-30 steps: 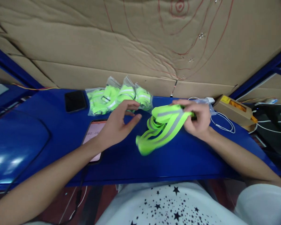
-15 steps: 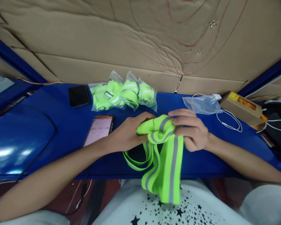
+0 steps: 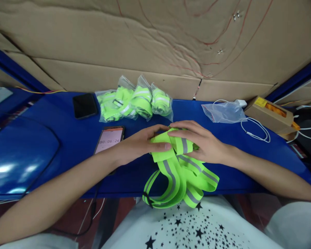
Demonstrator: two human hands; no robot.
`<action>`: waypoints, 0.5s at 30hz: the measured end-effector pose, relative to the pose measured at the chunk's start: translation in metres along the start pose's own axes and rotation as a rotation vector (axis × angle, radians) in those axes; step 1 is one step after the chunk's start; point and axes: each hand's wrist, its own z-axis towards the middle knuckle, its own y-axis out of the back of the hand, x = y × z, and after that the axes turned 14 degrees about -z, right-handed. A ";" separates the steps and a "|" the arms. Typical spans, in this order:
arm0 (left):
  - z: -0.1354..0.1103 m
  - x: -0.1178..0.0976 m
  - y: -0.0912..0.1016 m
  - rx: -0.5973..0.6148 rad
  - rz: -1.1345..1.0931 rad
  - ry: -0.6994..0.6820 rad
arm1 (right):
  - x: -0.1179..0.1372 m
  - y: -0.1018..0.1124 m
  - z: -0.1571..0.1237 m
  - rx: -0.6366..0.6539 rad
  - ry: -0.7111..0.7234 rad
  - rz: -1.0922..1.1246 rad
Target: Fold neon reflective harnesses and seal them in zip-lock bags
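Observation:
A neon yellow-green reflective strap [image 3: 175, 176] with grey stripes is bunched between my two hands, its loops hanging over the table's front edge. My left hand [image 3: 149, 143] is closed on the left side of the bundle, thumb across the front. From the right, my right hand [image 3: 199, 140] lies over the top, fingers wrapped on the folds. A black buckle [image 3: 147, 199] shows on the lowest left loop. Parts of the bundle are hidden under my fingers.
Several bagged straps [image 3: 142, 102] lie at the back of the blue table [image 3: 75, 148]. Left of them is a black phone [image 3: 84, 105]; a phone showing a timer [image 3: 111, 138] lies nearer. At right are a plastic bag [image 3: 223, 112], white cable [image 3: 256, 130] and cardboard box [image 3: 271, 116].
My right hand has moved left over the top of the bundle. The long hanging end has been gathered up into shorter loops, and the black buckle has come into view.

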 end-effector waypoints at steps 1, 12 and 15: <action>0.000 0.000 -0.002 0.001 -0.009 0.005 | 0.000 0.001 0.000 -0.013 -0.026 0.059; -0.001 0.009 0.004 -0.125 0.563 -0.546 | -0.001 -0.011 0.009 0.027 -0.960 1.108; -0.003 0.011 0.002 -0.014 0.719 -0.626 | -0.001 -0.015 0.009 0.102 -1.064 1.268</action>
